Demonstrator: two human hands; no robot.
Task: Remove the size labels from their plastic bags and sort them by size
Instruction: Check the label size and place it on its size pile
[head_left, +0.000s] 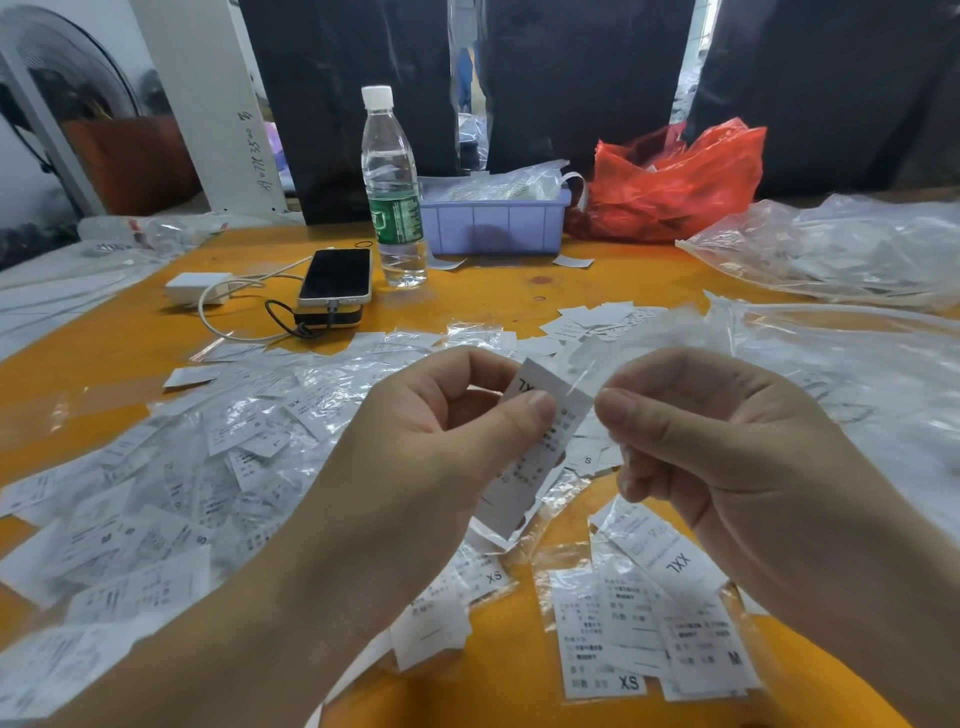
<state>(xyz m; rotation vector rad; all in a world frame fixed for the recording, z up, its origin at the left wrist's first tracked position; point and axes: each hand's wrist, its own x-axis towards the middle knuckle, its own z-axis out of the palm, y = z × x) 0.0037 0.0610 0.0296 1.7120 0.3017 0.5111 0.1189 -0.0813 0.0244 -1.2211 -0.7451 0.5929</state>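
While pinched between left thumb and forefinger, XL label held up over orange table, print facing camera, upper end at fingertips. Left hand grasping label, possibly with its clear sleeve around the lower end — hard to tell if fully out. Right hand curled, thumb against forefinger, apparently pinching thin clear film running up and away from label; film blurred, grasp not certain.

Risks, judged from this:
- Film slipping out of right pinch — thin, slick, little purchase; would mean regripping.
- Label coming along with film instead of separating, if left pinch also catching the plastic.
- Label creasing or tearing if pulled at an angle.
- Dropping freed label into unsorted heap of bagged labels spread just below and to the left; white on white, easy to lose.
- Mis-sorting: small group near right forearm showing XXL label, M and XS overlapping, sizes mixed and touching; XL easily dropped on wrong one, or misread upside down against XXL.
- Discarded bags at right edge drifting over sorted pieces, hiding size marks.

Farther back, well apart from hands: water bottle, phone on cable, purple tray, red bag. Little risk of knocking them from here.
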